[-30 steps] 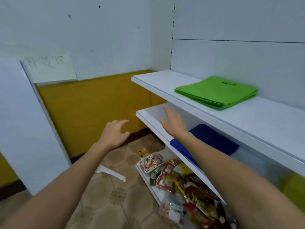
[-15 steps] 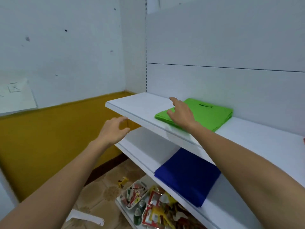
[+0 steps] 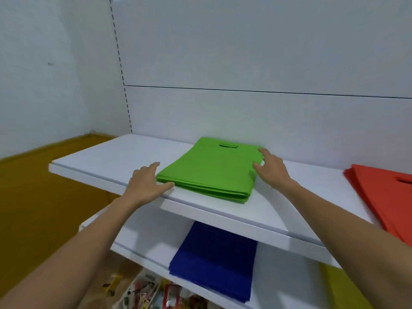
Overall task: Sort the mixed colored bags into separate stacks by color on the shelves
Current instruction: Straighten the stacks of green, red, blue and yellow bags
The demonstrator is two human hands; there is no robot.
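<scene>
A neat stack of green bags lies on the upper white shelf. My left hand touches the stack's near left corner with relaxed fingers. My right hand rests against the stack's right edge, fingers straight. A stack of red bags sits farther right on the same shelf, partly cut off by the frame. On the lower shelf lies a stack of dark blue bags.
A white back panel rises behind the shelves. A yellow-painted wall band is at the left. Packaged goods crowd the bottom level. Something yellow shows on the lower shelf at right.
The view rose and turned right, bringing the red stack into sight. My left hand came up from the air to the green stack's left corner. My right hand slid across to its right edge.
</scene>
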